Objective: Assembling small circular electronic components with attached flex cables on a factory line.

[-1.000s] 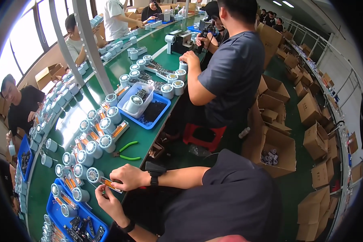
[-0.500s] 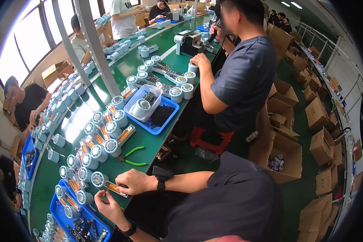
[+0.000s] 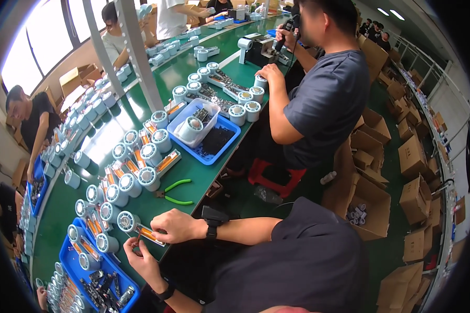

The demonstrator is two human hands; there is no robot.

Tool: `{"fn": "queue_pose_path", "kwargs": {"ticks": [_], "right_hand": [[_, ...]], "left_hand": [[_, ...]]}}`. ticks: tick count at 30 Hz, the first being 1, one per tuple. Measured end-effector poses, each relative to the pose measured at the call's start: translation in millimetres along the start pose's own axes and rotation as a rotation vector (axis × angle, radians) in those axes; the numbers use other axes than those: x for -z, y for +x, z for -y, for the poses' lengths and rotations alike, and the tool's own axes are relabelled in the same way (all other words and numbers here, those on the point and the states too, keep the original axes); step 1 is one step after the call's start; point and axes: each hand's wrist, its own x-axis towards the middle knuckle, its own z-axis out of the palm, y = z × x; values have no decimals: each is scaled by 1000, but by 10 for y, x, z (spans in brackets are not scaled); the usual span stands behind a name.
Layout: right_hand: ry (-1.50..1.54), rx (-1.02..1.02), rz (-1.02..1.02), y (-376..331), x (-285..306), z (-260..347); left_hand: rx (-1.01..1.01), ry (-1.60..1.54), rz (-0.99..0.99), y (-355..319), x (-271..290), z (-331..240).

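A light-blue handheld fan (image 3: 128,221) lies on the green bench in front of me, its round head to the left. Its handle is uncovered, and an orange cell (image 3: 150,233) shows inside. My right hand (image 3: 177,226) has its fingers curled on the end of this handle. Just below the fan, my left hand (image 3: 142,261) pinches with thumb and forefinger close to the handle; a small reddish-dark bit shows there, too small to name. Green-handled pliers (image 3: 176,192) rest on the bench beyond my right hand.
Rows of similar fans (image 3: 130,183) cover the bench. A blue tray (image 3: 69,261) with fans and dark boards lies near my left hand; another blue tray (image 3: 206,160) holds a clear tub and black parts. A co-worker (image 3: 324,99) sits ahead, beside a red stool (image 3: 277,180) and cardboard boxes (image 3: 373,206).
The whole view has shifted slightly. My hands stay at the same fan, the left fingers a little altered. A co-worker across the bench now reaches an arm down into a blue tray.
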Motion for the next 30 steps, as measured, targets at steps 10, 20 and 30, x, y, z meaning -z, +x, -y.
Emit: {"fn": "queue_pose_path", "kwargs": {"ticks": [10, 20, 30], "right_hand": [[5, 16, -19, 45, -25, -15], [258, -126, 26, 320, 231, 250], [94, 246, 189, 519, 147, 45]], "left_hand": [[115, -278, -143, -55, -40, 85], [148, -240, 29, 90, 130, 119], [117, -168, 96, -8, 95, -305]]}}
